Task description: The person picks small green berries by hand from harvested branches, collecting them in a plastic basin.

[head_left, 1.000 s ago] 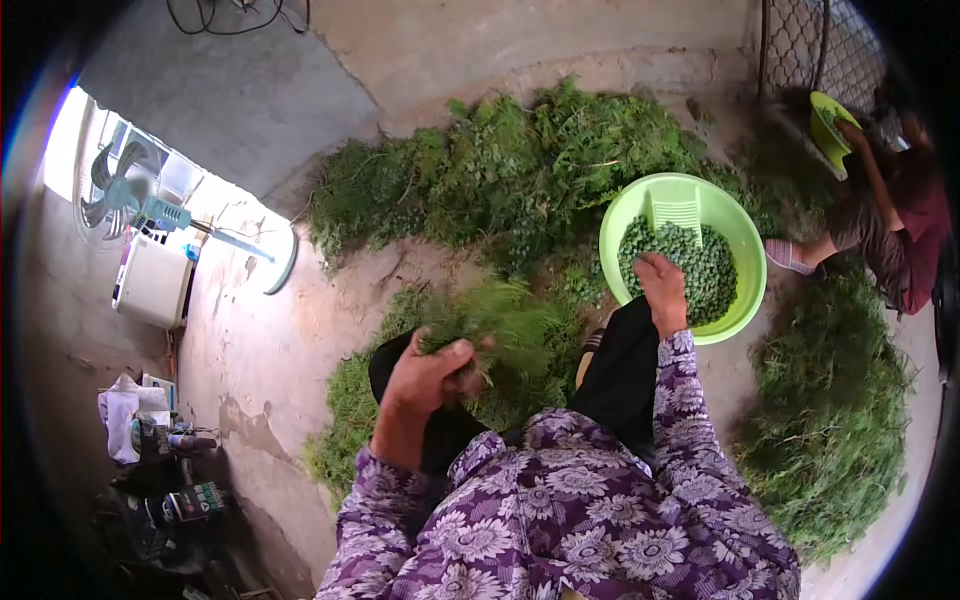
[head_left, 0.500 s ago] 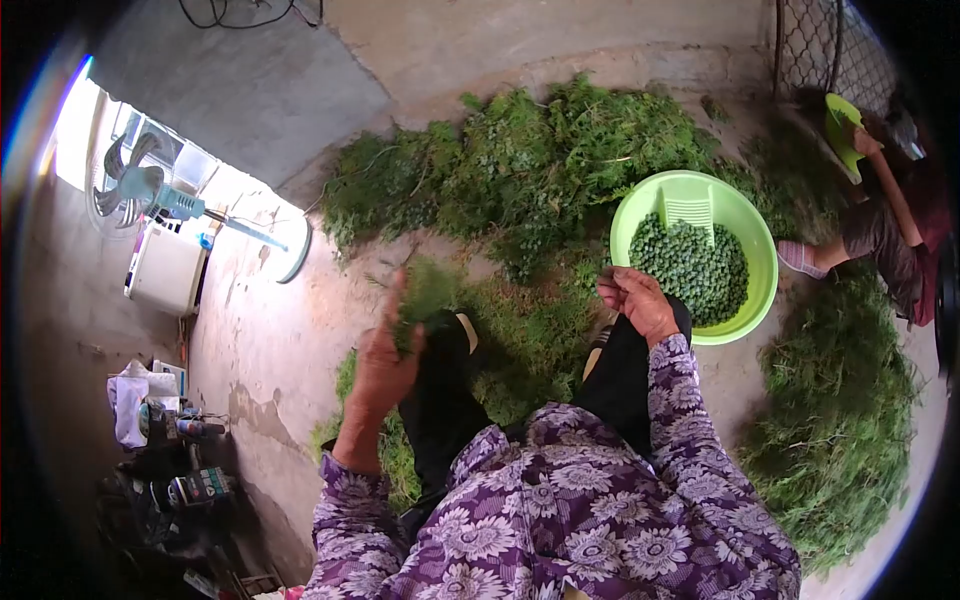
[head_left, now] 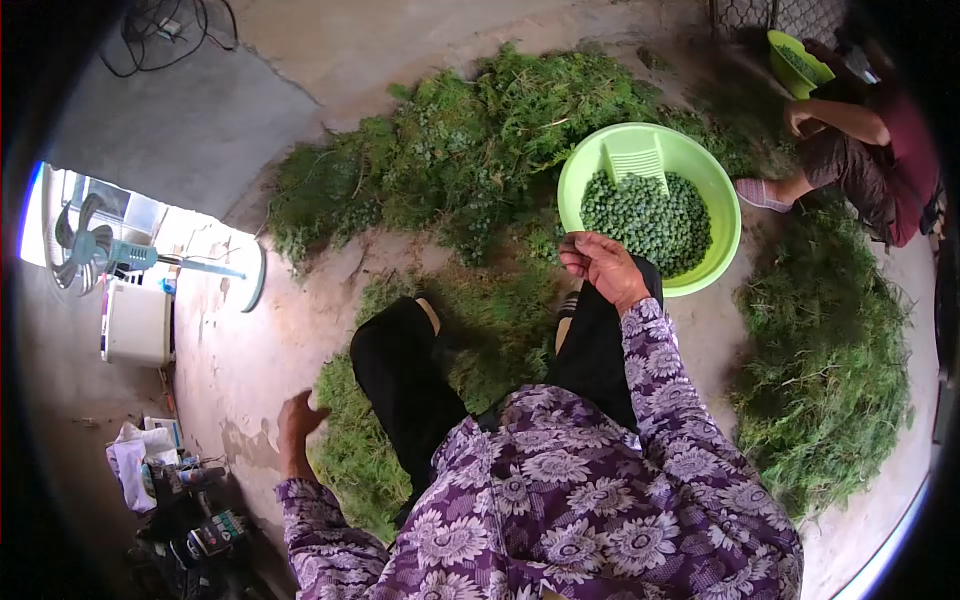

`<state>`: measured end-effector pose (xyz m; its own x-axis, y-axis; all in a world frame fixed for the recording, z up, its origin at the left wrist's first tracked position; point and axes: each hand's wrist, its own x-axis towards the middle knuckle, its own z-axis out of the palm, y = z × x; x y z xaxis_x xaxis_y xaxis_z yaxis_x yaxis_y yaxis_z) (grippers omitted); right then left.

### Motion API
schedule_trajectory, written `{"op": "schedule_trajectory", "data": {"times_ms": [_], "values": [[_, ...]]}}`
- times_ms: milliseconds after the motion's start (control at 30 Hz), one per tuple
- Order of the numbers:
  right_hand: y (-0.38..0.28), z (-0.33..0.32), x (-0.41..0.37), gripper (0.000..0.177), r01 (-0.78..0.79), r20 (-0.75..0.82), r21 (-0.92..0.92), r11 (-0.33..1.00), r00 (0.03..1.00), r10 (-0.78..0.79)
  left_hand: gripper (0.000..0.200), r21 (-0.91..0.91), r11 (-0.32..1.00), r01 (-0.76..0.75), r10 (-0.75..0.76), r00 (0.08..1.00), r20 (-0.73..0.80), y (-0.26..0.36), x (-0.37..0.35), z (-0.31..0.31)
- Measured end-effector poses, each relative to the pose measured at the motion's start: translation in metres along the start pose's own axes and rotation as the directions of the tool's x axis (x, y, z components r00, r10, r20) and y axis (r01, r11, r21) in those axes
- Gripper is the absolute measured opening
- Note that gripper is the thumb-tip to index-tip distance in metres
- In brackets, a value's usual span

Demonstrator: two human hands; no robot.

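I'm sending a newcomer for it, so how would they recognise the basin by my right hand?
Find the long heap of leafy branches by the wall. Near its right end, by your right hand, sits a wide green basin of small round green fruits. The other green basin, beside the seated person, looks smaller; this one shows a ridged panel.

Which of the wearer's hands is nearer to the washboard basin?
Right. The right hand is by the near-left edge of the basin; the left hand is farther left, beside leafy cuttings.
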<state>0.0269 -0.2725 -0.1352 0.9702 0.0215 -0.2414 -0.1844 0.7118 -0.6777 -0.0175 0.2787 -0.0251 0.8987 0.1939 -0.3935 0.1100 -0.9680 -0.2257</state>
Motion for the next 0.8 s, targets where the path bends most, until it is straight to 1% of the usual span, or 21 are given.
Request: {"op": "schedule_trajectory", "data": {"times_ms": [67,100,133,167,200,233,267,300,367,400,433,467,500,533,600,633,667,700,733,767,800], "values": [[0.004,0.001,0.001,0.024,-0.01,-0.03,-0.031,0.999,1.0,0.009,0.059,-0.09,0.99,-0.111,0.095,0.982,-0.164,0.033,0.021,-0.022],[0.005,0.001,0.003,0.024,-0.029,-0.053,-0.103,0.994,0.998,0.023,0.056,-0.103,0.967,-0.234,0.195,0.936,-0.293,0.045,0.036,-0.025],[0.007,0.002,0.005,0.024,-0.048,-0.078,-0.17,0.984,0.996,0.035,0.054,-0.159,0.954,-0.256,0.201,0.934,-0.297,0.085,0.032,-0.053],[0.01,0.003,0.007,0.024,-0.051,-0.086,-0.178,0.983,0.996,0.036,0.052,-0.195,0.94,-0.279,0.208,0.924,-0.32,0.106,0.044,-0.06],[0.013,0.001,0.009,0.025,-0.07,-0.094,-0.244,0.967,0.994,0.049,0.05,-0.213,0.914,-0.346,0.268,0.907,-0.323,0.135,0.046,-0.076],[0.016,-0.001,0.013,0.026,-0.089,-0.103,-0.31,0.946,0.993,0.06,0.05,-0.19,0.88,-0.435,0.356,0.87,-0.339,0.155,0.057,-0.081],[0.021,-0.003,0.017,0.028,-0.109,-0.125,-0.302,0.947,0.989,0.074,0.05,-0.166,0.838,-0.519,0.441,0.825,-0.354,0.172,0.067,-0.083],[0.023,-0.003,0.02,0.028,-0.113,-0.138,-0.316,0.942,0.988,0.073,0.05,-0.182,0.83,-0.528,0.446,0.823,-0.352,0.19,0.074,-0.086],[0.031,-0.002,0.026,0.028,-0.211,-0.246,-0.509,0.834,0.965,0.093,0.05,-0.219,0.737,-0.64,0.575,0.763,-0.296,0.218,0.087,-0.09],[0.039,-0.003,0.03,0.026,-0.225,-0.28,-0.586,0.778,0.958,0.066,0.05,-0.23,0.73,-0.643,0.578,0.761,-0.295,0.228,0.092,-0.091],[0.054,-0.014,0.038,0.026,-0.234,-0.29,-0.592,0.771,0.955,0.067,0.047,-0.227,0.698,-0.679,0.619,0.732,-0.283,0.235,0.097,-0.09],[0.075,-0.03,0.049,0.026,-0.268,-0.291,-0.675,0.687,0.953,0.086,0.044,-0.225,0.665,-0.712,0.66,0.701,-0.27,0.239,0.103,-0.089],[0.091,-0.042,0.057,0.026,-0.297,-0.294,-0.748,0.594,0.95,0.106,0.044,-0.237,0.658,-0.715,0.663,0.699,-0.268,0.24,0.111,-0.087],[0.1,-0.045,0.059,0.026,-0.306,-0.304,-0.75,0.586,0.947,0.106,0.043,-0.221,0.641,-0.735,0.693,0.678,-0.244,0.241,0.118,-0.085],[0.125,-0.044,0.066,0.022,-0.477,-0.36,-0.669,0.57,0.879,0.313,0.043,-0.211,0.617,-0.758,0.726,0.652,-0.219,0.241,0.134,-0.085],[0.137,-0.044,0.071,0.022,-0.482,-0.368,-0.669,0.565,0.876,0.312,0.044,-0.229,0.64,-0.734,0.712,0.678,-0.184,0.241,0.139,-0.088],[0.149,-0.044,0.076,0.02,-0.538,-0.429,-0.601,0.591,0.841,0.329,0.046,-0.246,0.663,-0.707,0.696,0.703,-0.147,0.24,0.146,-0.088],[0.159,-0.049,0.08,0.018,-0.588,-0.487,-0.529,0.611,0.801,0.349,0.046,-0.256,0.659,-0.707,0.697,0.703,-0.145,0.24,0.154,-0.08],[0.164,-0.051,0.084,0.016,-0.544,-0.434,-0.512,0.665,0.832,0.347,0.045,-0.29,0.634,-0.716,0.686,0.695,-0.217,0.238,0.163,-0.068],[0.17,-0.064,0.093,0.016,-0.552,-0.441,-0.516,0.655,0.827,0.349,0.043,-0.326,0.605,-0.726,0.668,0.686,-0.288,0.238,0.169,-0.057],[0.182,-0.087,0.107,0.017,-0.437,-0.309,-0.761,0.479,0.894,0.325,0.043,-0.338,0.602,-0.723,0.667,0.689,-0.285,0.238,0.174,-0.052]]}}
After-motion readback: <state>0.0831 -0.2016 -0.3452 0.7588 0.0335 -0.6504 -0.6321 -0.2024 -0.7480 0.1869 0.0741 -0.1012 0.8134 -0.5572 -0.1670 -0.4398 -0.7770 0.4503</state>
